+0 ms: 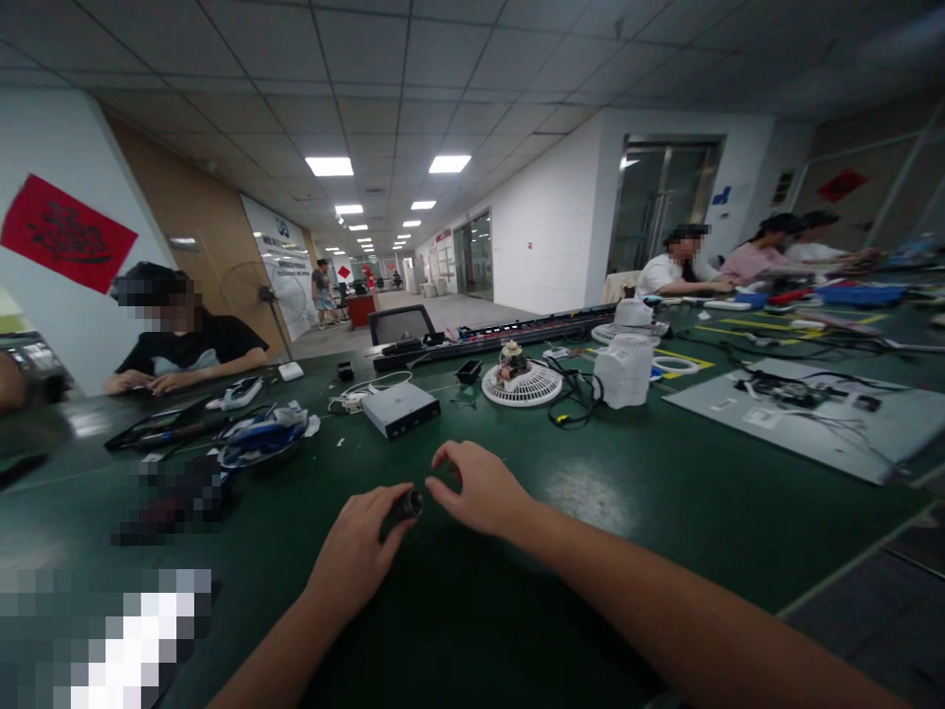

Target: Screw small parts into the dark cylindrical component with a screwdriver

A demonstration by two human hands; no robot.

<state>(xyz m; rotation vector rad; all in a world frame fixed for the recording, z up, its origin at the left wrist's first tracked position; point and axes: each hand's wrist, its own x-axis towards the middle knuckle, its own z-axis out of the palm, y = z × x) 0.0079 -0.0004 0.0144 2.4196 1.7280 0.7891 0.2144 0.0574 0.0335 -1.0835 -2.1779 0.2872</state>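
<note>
My left hand [358, 551] is wrapped round a small dark cylindrical part [407, 506] just above the green table [627, 492]. One end of the part sticks out past my thumb. My right hand [479, 487] hovers at that end with its fingers curled in a pinch close to the part. Whether the right fingers touch the part or hold anything small I cannot tell.
Further back lie a grey box [401, 408], a white fan grille with a motor [521, 382], a white fan housing [624, 369], black cables and a blue-and-white heap [262, 436]. A grey mat with parts [804, 409] lies right. Other people sit at the left and far right.
</note>
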